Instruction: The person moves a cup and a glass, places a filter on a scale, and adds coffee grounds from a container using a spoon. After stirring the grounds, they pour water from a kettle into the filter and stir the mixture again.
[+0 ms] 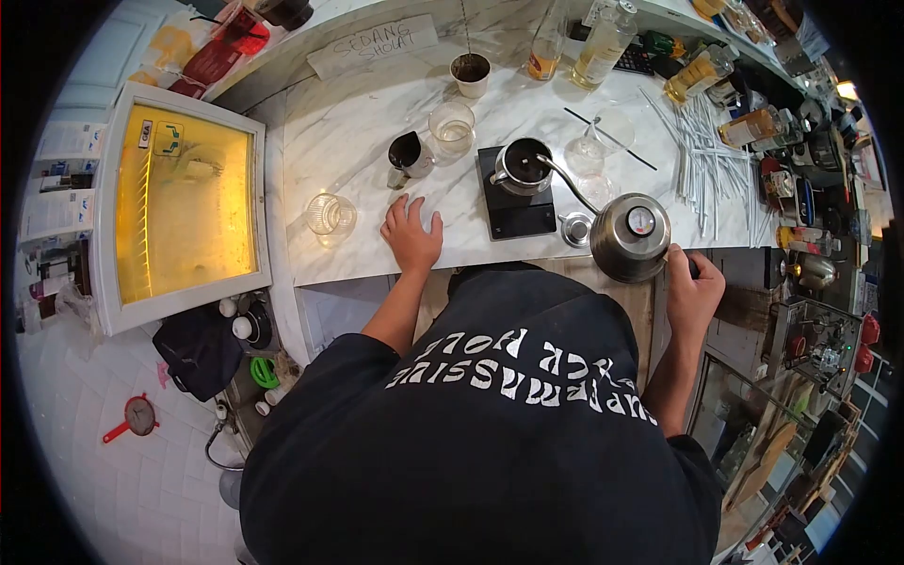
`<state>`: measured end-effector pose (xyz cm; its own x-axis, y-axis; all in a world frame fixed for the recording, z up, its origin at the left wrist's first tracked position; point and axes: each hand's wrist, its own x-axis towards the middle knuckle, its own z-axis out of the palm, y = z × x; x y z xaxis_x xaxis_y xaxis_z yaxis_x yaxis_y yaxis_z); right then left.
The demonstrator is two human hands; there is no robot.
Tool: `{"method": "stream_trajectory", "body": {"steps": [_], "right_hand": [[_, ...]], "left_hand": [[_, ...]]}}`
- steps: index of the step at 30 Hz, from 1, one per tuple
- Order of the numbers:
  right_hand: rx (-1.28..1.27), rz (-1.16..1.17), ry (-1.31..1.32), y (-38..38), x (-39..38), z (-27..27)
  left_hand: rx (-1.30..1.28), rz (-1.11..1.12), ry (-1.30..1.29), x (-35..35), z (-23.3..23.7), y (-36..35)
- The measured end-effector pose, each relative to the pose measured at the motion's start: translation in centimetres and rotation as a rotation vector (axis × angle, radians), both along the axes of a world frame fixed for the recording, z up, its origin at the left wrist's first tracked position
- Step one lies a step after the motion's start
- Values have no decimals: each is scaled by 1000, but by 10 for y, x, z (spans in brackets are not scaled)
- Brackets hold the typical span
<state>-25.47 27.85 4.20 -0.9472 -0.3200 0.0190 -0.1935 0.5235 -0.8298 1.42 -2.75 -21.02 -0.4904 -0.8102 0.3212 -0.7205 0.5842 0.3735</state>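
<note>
My right hand (695,287) is closed round the handle of a steel gooseneck kettle (626,250) with a round dial on its lid. Its thin spout reaches left over a metal cup-like vessel (508,179) with dark contents; whether water is flowing I cannot make out. That vessel stands on a black scale (527,219). Resting on the marble counter, my left hand (411,235) has its fingers spread and holds nothing. Just beyond its fingertips is a small pitcher (408,155) with a dark inside. A ribbed clear glass (330,217) stands to its left.
A small metal piece (575,229) sits between scale and kettle. Farther back are a clear glass (452,129), a paper cup (471,74) and bottles (603,47). Many wrapped straws (706,160) lie at the right. A yellow-lit glass door (188,198) stands at the left.
</note>
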Motion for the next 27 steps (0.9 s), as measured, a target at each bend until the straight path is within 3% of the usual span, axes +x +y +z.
{"method": "stream_trajectory", "body": {"steps": [27], "right_hand": [[10,7,-7,-5,-4,1]], "left_hand": [[-6,-3,1,1,-1,0]]}}
